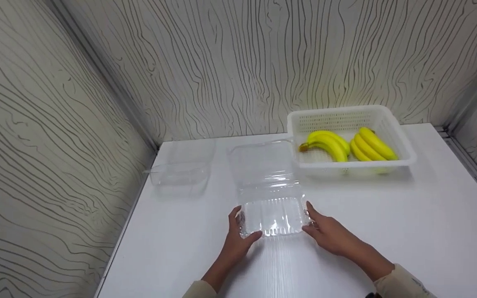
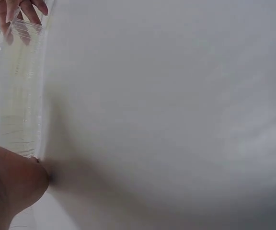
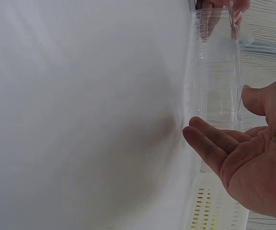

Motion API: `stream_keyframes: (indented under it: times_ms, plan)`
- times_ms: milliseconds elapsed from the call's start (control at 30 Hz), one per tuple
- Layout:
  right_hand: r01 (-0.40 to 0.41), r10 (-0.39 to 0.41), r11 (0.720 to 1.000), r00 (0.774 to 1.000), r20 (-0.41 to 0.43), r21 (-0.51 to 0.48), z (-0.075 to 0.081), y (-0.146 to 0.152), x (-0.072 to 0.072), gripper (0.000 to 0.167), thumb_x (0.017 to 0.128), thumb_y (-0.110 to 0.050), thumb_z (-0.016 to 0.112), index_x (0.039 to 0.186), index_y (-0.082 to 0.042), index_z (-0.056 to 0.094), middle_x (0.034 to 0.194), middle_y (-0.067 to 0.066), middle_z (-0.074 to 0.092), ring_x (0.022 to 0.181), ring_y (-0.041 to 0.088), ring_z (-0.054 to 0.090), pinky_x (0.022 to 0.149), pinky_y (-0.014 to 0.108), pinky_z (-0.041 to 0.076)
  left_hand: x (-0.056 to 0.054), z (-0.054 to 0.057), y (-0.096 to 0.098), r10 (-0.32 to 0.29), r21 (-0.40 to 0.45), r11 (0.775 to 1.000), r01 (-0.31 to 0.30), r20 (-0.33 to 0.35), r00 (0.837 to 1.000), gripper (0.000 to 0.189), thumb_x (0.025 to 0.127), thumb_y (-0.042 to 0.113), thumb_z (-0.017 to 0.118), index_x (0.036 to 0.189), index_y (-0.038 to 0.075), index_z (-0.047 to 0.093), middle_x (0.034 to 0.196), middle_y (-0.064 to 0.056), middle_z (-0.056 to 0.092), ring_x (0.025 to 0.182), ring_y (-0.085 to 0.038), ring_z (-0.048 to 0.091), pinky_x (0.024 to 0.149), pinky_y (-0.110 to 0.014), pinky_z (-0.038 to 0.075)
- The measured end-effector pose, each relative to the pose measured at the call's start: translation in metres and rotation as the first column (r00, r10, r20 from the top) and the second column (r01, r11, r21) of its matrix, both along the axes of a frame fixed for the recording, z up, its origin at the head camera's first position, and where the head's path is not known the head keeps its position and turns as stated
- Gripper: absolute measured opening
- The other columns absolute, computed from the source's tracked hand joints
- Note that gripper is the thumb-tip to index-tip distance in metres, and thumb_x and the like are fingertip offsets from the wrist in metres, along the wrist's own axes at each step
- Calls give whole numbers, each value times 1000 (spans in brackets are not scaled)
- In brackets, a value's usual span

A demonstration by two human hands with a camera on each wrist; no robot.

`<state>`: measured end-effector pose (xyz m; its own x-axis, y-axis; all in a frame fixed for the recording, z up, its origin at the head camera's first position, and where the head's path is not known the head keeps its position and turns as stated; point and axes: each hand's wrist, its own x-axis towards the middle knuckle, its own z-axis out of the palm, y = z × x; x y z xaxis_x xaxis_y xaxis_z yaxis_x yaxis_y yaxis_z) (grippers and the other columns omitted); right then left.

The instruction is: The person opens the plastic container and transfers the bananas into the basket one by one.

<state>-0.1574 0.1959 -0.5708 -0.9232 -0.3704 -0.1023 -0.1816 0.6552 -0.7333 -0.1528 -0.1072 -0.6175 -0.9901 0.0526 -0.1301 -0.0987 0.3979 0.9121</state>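
A clear plastic clamshell container (image 1: 273, 215) lies on the white table with its lid (image 1: 263, 163) folded back, away from the person. My left hand (image 1: 238, 240) holds the near left corner, its thumb on the front edge and its fingers along the left side. At the opposite side is my right hand (image 1: 329, 234); in the right wrist view its fingers (image 3: 210, 148) are fairly straight against the container's side, and its thumb stands apart from them. The container's see-through walls make exact contact hard to judge.
A white plastic basket (image 1: 356, 164) at the back right holds two bunches of bananas, one bunch (image 1: 329, 142) on the left and another bunch (image 1: 373, 145) on the right. A second clear container (image 1: 180, 174) stands open at the left. Patterned walls (image 1: 242, 70) border the table.
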Motion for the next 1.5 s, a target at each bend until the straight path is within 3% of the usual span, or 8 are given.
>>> stream_keyframes:
  times_ms: [367,567,833,1000,1300,1500]
  plan:
    - [-55,55,998,999,-2,-16,-2,-20,-22,80,110,-34,59,166,9,22,153,31,58,126,39,72,105,56,57,-9,1,-19,66,-1,998,-66,30,997,102,90,39,81,168,27,15,178,-22,23,165,-49,21,132,-69,20]
    - [-19,20,999,999,37,-43,-4,-33,-31,80,110,-34,60,168,5,20,156,28,56,131,39,70,111,57,53,-15,2,-32,91,-14,996,-91,30,995,101,92,42,80,171,29,17,179,-18,22,165,-49,22,130,-71,23]
    - [83,-76,994,992,105,-66,-10,-50,-49,82,108,-44,60,171,-7,21,155,23,60,137,38,66,120,57,47,-35,0,-46,160,-5,987,-160,35,987,102,94,43,78,173,29,16,175,-21,32,164,-47,27,131,-67,26]
    - [93,-82,992,990,114,-88,-11,-62,-58,83,108,-43,60,171,-5,19,152,25,62,135,37,67,119,56,49,-47,1,-52,207,18,978,-209,55,977,98,96,42,76,172,22,18,171,-24,39,161,-49,31,130,-66,29]
    - [132,-108,985,974,197,-108,-9,-84,-75,86,109,-42,59,173,-10,11,160,22,56,139,33,65,117,51,52,-70,5,-61,241,78,965,-249,103,965,84,103,40,69,167,7,26,176,-23,28,165,-43,25,135,-57,25]
    - [129,-107,985,977,183,-113,-9,-94,-88,96,105,-41,66,172,-5,8,161,23,53,136,32,67,116,50,53,-85,6,-63,270,75,958,-278,98,958,78,106,41,63,165,3,30,175,-23,29,163,-42,30,134,-53,29]
